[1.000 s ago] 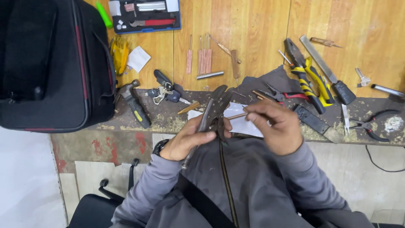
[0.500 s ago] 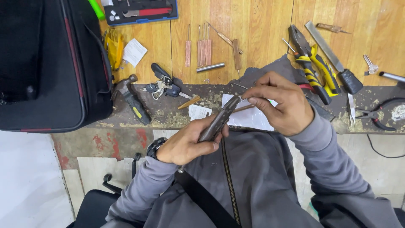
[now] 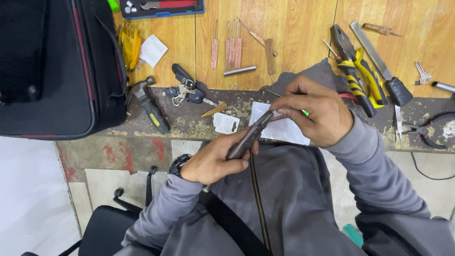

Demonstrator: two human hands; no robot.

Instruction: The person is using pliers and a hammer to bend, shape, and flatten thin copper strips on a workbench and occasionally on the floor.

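Observation:
My left hand [image 3: 213, 161] grips the dark handles of a pair of pliers [image 3: 249, 136], jaws pointing up and right. My right hand [image 3: 315, 111] pinches a thin copper-coloured strip [image 3: 280, 117] right at the plier jaws. Both hands hover over my lap, just in front of the workbench edge and above a clear plastic bag [image 3: 289, 130]. On my left wrist there is a black watch [image 3: 177, 163]. The strip is mostly hidden by my fingers.
A black suitcase [image 3: 52, 66] fills the left. On the wooden bench [image 3: 294, 28] lie a hammer [image 3: 149, 104], car keys [image 3: 187, 90], copper strips [image 3: 232, 45], yellow-handled pliers [image 3: 355, 71], a file [image 3: 379, 54], a key [image 3: 422, 73], a tool case [image 3: 161, 5].
Both hands have drifted a little to the right and lower toward my lap. The pliers now tilt further over, and my right hand's fingers have closed on the strip at the jaws.

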